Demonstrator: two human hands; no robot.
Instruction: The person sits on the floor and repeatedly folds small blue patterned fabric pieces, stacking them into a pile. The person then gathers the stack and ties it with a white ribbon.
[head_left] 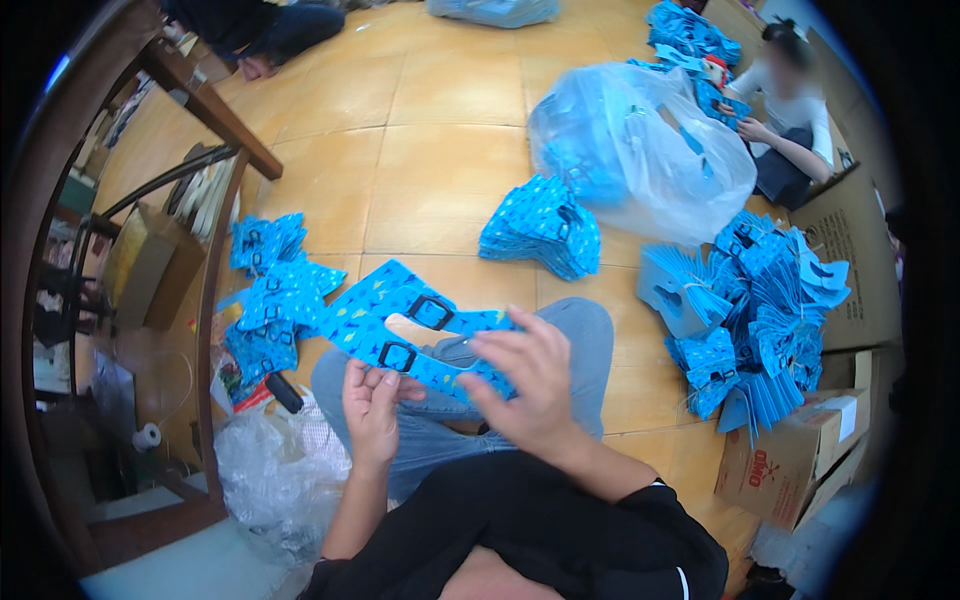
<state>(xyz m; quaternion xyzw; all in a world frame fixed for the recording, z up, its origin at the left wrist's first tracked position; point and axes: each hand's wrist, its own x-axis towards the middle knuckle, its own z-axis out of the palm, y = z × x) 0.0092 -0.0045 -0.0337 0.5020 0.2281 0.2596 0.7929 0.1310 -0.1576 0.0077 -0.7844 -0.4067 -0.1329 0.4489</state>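
Over my lap is a flat blue patterned piece (360, 310) with a long cut-out in its right part and two black square frames on it. My left hand (372, 408) pinches its lower edge, thumb on top, near the lower black frame. My right hand (528, 378) is over the right end of the piece, fingers spread and slightly blurred; whether they touch it I cannot tell. Beyond my left knee lie piles of similar blue pieces (285, 295). Another stack of blue pieces (543, 228) rests on the tiles ahead of my knees.
To the right are bundled blue pieces (765, 320) and a cardboard box (790, 455). A large clear plastic bag (640, 150) stands ahead, near a seated person (795, 110) holding a blue piece. Crumpled plastic (275, 475) and a wooden frame (215, 330) are on my left.
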